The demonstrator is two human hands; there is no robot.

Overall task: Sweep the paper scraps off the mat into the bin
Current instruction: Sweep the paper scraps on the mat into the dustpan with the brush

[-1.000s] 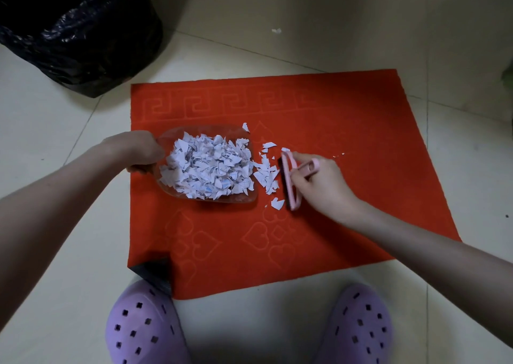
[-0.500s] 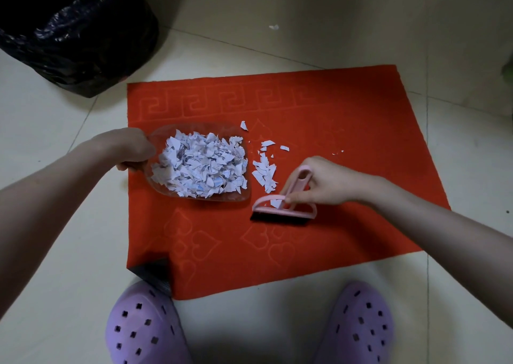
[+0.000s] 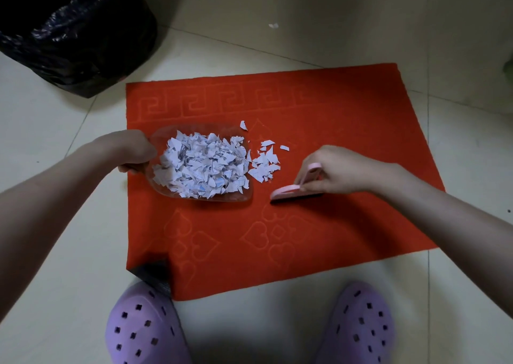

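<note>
Pale floor tiles (image 3: 55,224) were covered by a red mat (image 3: 347,113), and a bin lined with a black bag (image 3: 77,30) stood beyond the mat's far left corner. Most of the paper scraps (image 3: 202,166) were heaped in a clear dustpan (image 3: 244,197) near the mat's left edge. A small loose cluster (image 3: 265,163) lay on the mat just beside the pan's open lip.

The pan's handle was gripped by the left hand (image 3: 130,149), fingers curled round it, and was almost wholly hidden beneath that hand. A pink brush (image 3: 288,193) was pinched at its looped handle by the right hand (image 3: 338,169), bristles down on the mat near the cluster.

The scraps were judged very light and easily scattered, so short, gentle strokes would be called for. The pan was best carried by its handle and kept level, since the heap reached its lip.

The clear rim was hard to make out against the red, and the bin's opening was cut off at the frame's top.
</note>
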